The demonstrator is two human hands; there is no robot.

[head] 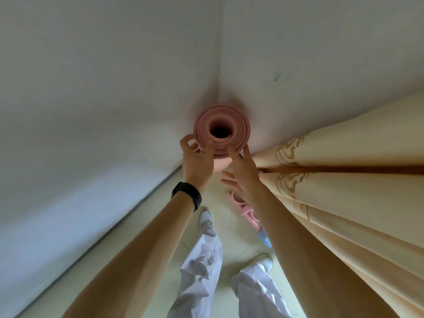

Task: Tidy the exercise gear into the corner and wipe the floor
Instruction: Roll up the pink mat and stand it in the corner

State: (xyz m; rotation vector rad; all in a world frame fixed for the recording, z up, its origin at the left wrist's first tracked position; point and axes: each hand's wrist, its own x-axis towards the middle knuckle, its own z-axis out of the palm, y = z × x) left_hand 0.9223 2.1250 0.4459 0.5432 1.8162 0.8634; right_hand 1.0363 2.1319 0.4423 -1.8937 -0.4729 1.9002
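A rolled pink mat (221,118) is being stood on end in the corner where the left wall (91,88) and the right wall (309,53) are meeting, both plain and pale, the right one faintly marked with green. The roll's near rim is being gripped by the left hand (198,161), thumb and fingers curled about its edge, a black watch (188,193) being worn on that wrist. The roll is being steadied by the right hand (244,173), whose fingers are being held straight and spread, the tips touching the rim.

The right side is being filled by a cream curtain (344,180) patterned in gold, hanging in deep folds down to the mat. The pale floor (231,244) is being bounded on the left by a dark skirting line (110,228). Near the curtain's foot, a pink exercise piece (244,208) and a blue item (265,239) are lying on it, partly hidden by the right arm. White shoes (206,220) are being planted on the floor below.
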